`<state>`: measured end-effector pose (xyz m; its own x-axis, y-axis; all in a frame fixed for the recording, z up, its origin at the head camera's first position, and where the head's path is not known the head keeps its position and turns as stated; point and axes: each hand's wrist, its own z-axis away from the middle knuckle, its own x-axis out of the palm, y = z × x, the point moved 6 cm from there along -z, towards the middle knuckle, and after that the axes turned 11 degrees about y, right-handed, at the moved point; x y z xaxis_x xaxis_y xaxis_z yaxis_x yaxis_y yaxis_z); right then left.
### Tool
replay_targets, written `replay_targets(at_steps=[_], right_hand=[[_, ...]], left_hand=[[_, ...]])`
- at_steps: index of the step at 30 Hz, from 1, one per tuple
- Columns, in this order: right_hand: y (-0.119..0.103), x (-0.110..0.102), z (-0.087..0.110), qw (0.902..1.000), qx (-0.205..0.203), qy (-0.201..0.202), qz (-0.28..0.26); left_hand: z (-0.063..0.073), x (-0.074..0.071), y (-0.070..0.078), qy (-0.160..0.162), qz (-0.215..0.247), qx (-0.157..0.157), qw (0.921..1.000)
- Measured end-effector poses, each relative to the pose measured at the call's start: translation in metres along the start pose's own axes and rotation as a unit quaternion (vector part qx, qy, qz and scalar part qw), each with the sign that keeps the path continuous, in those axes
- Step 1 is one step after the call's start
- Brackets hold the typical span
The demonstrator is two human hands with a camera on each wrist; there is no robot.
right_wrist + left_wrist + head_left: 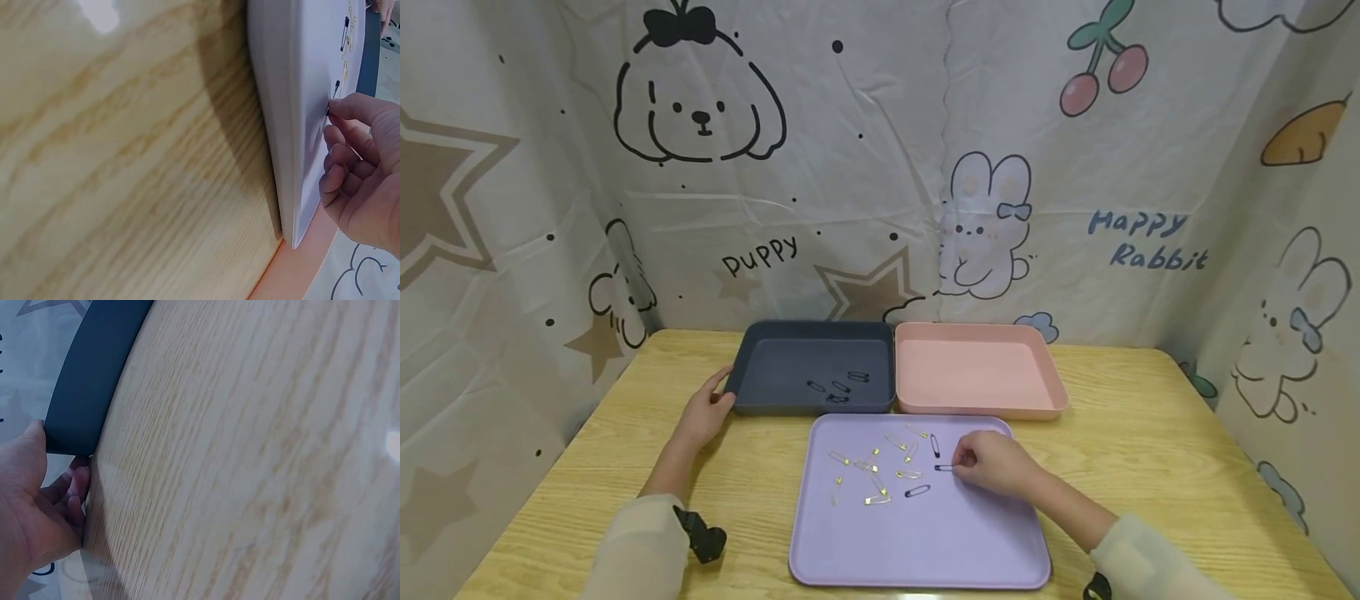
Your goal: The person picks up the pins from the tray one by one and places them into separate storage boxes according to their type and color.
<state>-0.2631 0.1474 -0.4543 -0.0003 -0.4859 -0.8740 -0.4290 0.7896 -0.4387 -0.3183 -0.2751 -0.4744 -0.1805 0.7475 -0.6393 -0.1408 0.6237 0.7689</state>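
Black is the pin [943,468] which my right hand [996,462] pinches between thumb and finger, over the purple tray [917,550]; its long axis lies sideways and its clasp end points to my left. On this tray I count also two loose pins [917,491] and about ten gold pins [908,475]. My left hand [702,414] grips one dark tray [786,362], holding four or five dark pins [858,377].

Free room at the front of the purple tray [917,550] — safety pins [908,474] crowd behind.
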Motion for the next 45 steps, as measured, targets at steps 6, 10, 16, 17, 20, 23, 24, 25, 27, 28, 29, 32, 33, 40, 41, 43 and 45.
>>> replay_targets(at_steps=[6, 10, 16, 17, 20, 23, 24, 25, 27, 28, 29, 32, 33, 40, 41, 43, 45], right_hand=[[-0.005, -0.003, 0.001, 0.9995, -0.018, 0.011, 0.025], [-0.005, -0.002, 0.001, 0.9990, -0.026, 0.012, 0.033], [-0.004, -0.002, 0.001, 0.9996, -0.019, 0.013, 0.017], [-0.004, -0.002, 0.001, 0.9997, -0.016, 0.013, 0.014], [-0.003, -0.002, 0.000, 0.9999, 0.001, 0.010, -0.005], [-0.003, -0.002, -0.002, 0.9991, 0.021, 0.005, -0.037], [-0.002, -0.002, -0.003, 0.9984, 0.026, 0.005, -0.050], [-0.002, -0.003, -0.004, 0.9976, 0.028, 0.004, -0.063], [-0.003, -0.005, -0.007, 0.9963, 0.029, 0.006, -0.080], [-0.003, -0.007, -0.008, 0.9960, 0.028, 0.007, -0.085], [-0.004, -0.009, -0.009, 0.9956, 0.025, 0.010, -0.090], [-0.005, -0.014, -0.014, 0.9945, 0.023, 0.014, -0.101], [-0.005, -0.015, -0.015, 0.9941, 0.026, 0.015, -0.104], [-0.005, -0.024, -0.026, 0.9917, 0.063, 0.017, -0.111], [-0.005, -0.024, -0.027, 0.9915, 0.065, 0.018, -0.111], [-0.006, -0.026, -0.031, 0.9919, 0.062, 0.023, -0.109], [-0.007, -0.028, -0.036, 0.9921, 0.063, 0.030, -0.105]], left_hand=[[0.000, 0.001, 0.001, -0.001, 0.004, -0.002, 1.0000], [0.000, 0.001, 0.001, 0.002, 0.002, -0.001, 1.0000], [0.001, 0.000, 0.002, 0.001, -0.002, -0.001, 1.0000], [0.001, 0.000, 0.002, 0.001, -0.002, 0.000, 1.0000], [0.001, 0.000, 0.002, 0.001, -0.002, 0.000, 1.0000], [0.001, 0.001, 0.002, 0.002, -0.001, 0.001, 1.0000], [0.001, 0.001, 0.002, 0.002, 0.000, 0.001, 1.0000], [0.001, 0.001, 0.002, 0.002, 0.000, 0.001, 1.0000], [0.001, 0.001, 0.002, 0.001, 0.001, 0.002, 1.0000], [0.001, 0.001, 0.002, 0.001, 0.001, 0.003, 1.0000], [0.001, 0.002, 0.002, 0.000, 0.002, 0.002, 1.0000], [0.000, 0.002, 0.001, 0.000, 0.003, 0.004, 1.0000], [0.000, 0.003, 0.001, 0.001, 0.004, 0.004, 1.0000], [-0.001, 0.001, 0.001, 0.003, 0.003, 0.003, 1.0000], [0.000, 0.001, 0.002, 0.003, 0.002, 0.001, 1.0000], [0.002, 0.001, 0.003, 0.000, 0.000, -0.001, 1.0000], [0.003, 0.000, 0.004, -0.002, -0.002, -0.002, 1.0000]])
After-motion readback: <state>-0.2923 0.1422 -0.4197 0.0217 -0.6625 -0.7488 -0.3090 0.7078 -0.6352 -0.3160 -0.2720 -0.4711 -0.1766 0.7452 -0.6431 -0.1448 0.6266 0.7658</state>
